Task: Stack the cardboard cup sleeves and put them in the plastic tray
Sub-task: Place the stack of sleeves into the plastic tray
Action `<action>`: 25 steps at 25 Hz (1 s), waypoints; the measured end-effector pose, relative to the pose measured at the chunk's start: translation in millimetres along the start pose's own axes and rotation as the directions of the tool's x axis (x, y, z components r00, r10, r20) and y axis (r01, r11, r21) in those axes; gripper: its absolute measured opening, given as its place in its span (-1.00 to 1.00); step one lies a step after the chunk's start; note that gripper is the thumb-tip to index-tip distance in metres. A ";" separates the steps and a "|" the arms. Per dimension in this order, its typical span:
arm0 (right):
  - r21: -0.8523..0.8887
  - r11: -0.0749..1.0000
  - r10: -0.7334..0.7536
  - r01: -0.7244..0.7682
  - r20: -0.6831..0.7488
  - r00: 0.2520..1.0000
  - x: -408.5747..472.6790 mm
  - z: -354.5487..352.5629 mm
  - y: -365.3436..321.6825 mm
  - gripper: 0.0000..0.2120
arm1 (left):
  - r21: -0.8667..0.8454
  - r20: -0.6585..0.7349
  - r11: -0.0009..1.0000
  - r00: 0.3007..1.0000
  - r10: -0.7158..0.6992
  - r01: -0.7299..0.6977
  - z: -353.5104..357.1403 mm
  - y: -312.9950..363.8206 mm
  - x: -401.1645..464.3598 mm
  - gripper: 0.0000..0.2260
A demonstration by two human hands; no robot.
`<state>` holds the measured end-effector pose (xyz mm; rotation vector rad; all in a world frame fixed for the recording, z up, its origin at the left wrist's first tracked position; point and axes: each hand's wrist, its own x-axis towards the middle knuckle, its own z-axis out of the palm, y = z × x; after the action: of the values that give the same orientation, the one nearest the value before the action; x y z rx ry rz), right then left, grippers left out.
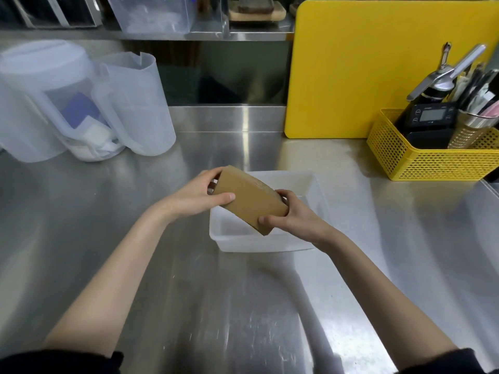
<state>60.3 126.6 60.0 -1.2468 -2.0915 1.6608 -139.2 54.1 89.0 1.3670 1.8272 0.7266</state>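
A stack of brown cardboard cup sleeves [249, 199] is held between both hands, tilted with its right end lower. It hovers over the left part of a white plastic tray [305, 182] that sits on the steel counter. My left hand [199, 195] grips the stack's upper left end, thumb across the front face. My right hand [290, 218] grips the lower right end, thumb on the front and fingers behind. The tray's inside looks bare where it shows; the stack hides part of it.
Translucent plastic pitchers [81, 103] stand at the back left. A yellow cutting board [378, 71] leans against the back wall. A yellow perforated basket [426, 157] with a scale and utensils sits at the right. A steel shelf [216, 35] runs overhead.
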 end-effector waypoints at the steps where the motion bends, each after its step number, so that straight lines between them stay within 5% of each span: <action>1: 0.026 0.999 0.026 -0.026 -0.003 1.000 7.2 -1.6 -1.9 -0.32 | 0.012 0.026 1.000 1.000 -0.010 0.009 -5.3 2.3 11.0 -0.45; 5: 0.110 0.981 0.154 -0.161 0.065 0.986 33.9 -2.4 -0.5 -0.46 | 0.125 0.164 0.991 0.984 -0.074 0.054 -17.3 10.5 49.6 -0.55; 12: -0.057 0.932 0.357 -0.357 0.302 0.884 64.7 11.2 11.0 -0.79 | 0.406 0.384 0.910 0.888 -0.253 0.083 -16.4 3.4 100.2 -0.63; 18: 0.029 0.874 0.427 -0.485 0.430 0.796 82.7 25.1 22.3 -0.80 | 0.422 0.443 0.905 0.856 -0.265 0.061 -3.7 -6.8 118.3 -0.68; 25: 0.006 0.857 0.438 -0.516 0.520 0.733 90.4 30.9 29.6 -0.68 | 0.660 0.404 0.751 0.852 -0.332 -0.020 11.8 -26.2 123.1 -0.57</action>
<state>-0.7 168.7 -7.1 -1.5236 -1.9265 2.5713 -164.8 165.3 34.7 1.5874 1.7782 -0.4070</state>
